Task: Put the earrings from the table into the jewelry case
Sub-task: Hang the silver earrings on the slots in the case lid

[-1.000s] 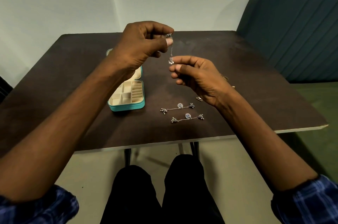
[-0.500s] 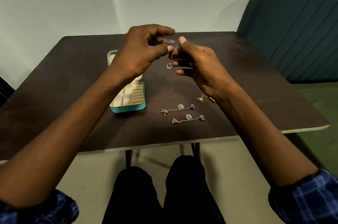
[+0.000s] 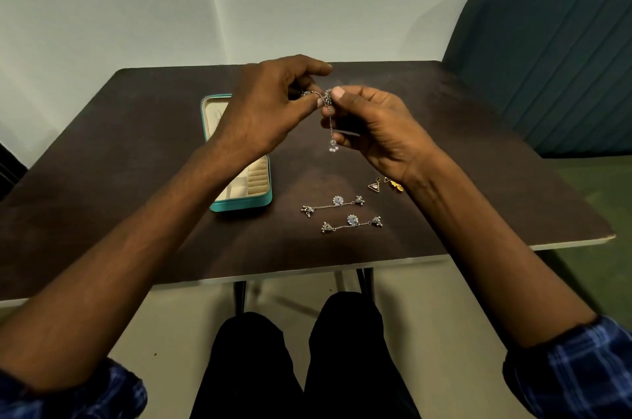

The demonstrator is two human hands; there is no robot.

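Both hands are raised above the dark table (image 3: 136,152). The left hand (image 3: 270,107) and the right hand (image 3: 376,124) each pinch the top of a silver chain earring (image 3: 330,117), its charm dangling free. The teal jewelry case (image 3: 239,203) lies open under the left wrist. Two matching chain earrings (image 3: 333,205) (image 3: 352,223) lie on the table (near the case), a triangular earring (image 3: 375,185) and a gold one (image 3: 396,184) beside them

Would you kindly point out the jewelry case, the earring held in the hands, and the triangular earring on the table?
jewelry case (image 3: 239,205): head view, teal front wall.
held earring (image 3: 331,124): head view, hanging chain.
triangular earring (image 3: 374,186): head view, middle of the triangle.
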